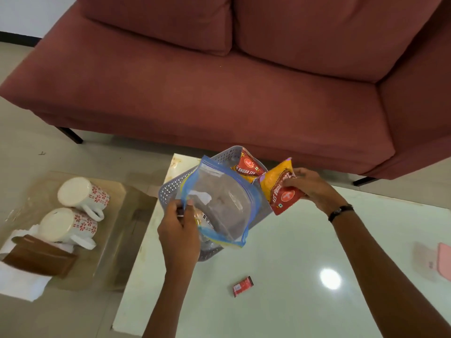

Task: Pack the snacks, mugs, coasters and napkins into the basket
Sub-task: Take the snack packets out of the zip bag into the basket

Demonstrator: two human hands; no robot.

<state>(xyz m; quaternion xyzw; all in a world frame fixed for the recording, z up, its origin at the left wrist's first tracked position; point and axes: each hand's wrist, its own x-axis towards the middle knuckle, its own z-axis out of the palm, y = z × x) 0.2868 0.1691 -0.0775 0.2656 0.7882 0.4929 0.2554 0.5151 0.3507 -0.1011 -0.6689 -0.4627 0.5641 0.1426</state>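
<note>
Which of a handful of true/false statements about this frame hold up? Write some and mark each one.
1. The right hand grips a snack packet. True.
2. Both mugs are in the basket. False: they stand upside down on the side table.
3. The left hand pinches a clear zip bag. True.
4. The basket sits on the sofa. False: it sits on the white table.
5. A small red packet lies on the white table. True.

A clear zip bag (219, 203) is covering the grey basket (168, 191) mouth; snack packets (280, 189) are crowding two o'clock; six o'clock tabletop (280, 252) is lying open.
</note>
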